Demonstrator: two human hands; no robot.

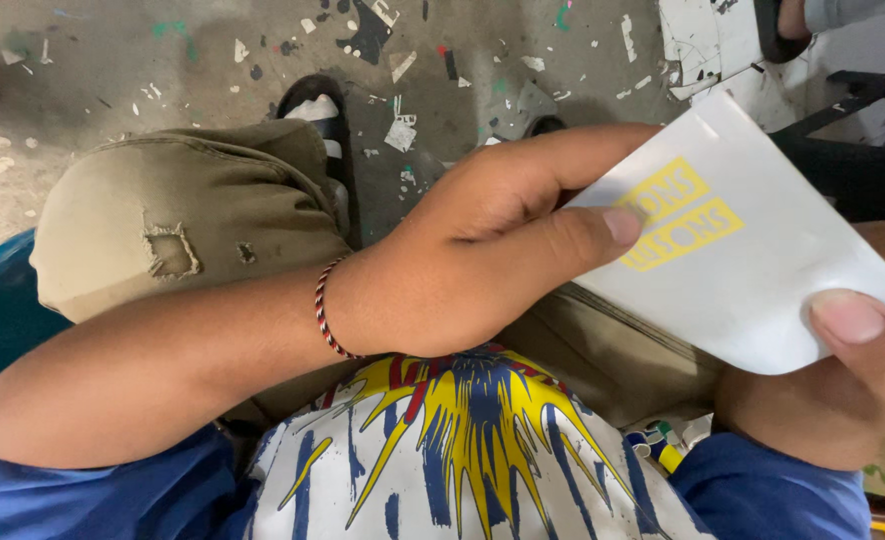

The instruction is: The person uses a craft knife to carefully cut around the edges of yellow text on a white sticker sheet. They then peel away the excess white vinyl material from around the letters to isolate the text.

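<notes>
1. While the left hand (pixel 463 255) reaches across the lap, its thumb lies flat on the face of the white sheet (pixel 753 270), tip right beside the yellow lettering (pixel 678 225), and the index finger runs along the sheet's top-left edge. That hand is closed on the sheet in a pinch, with the other fingers tucked behind, out of sight.
2. Over on the other side, the right hand (pixel 863 370) clamps the lower right corner, thumb on top, remaining fingers under the sheet. So both hands grip it.
3. Sheet position: held up off the lap, tilted, above the right knee, between the two thumbs, with the lettering near the left one.
4. It may be the left thumbnail is working at the edge of the lettering, but the view is too tight to say whether anything is lifting.
5. Done well, I'd judge, this wants the right thumb holding the corner taut while the left thumb works slow and low, so the sheet doesn't crease.
6. Around them: khaki trousers (pixel 183 220), a sandal (pixel 318 105) on the paint-flecked floor (pixel 113 50), and a red cord bracelet (pixel 325 310) on the left wrist.
</notes>
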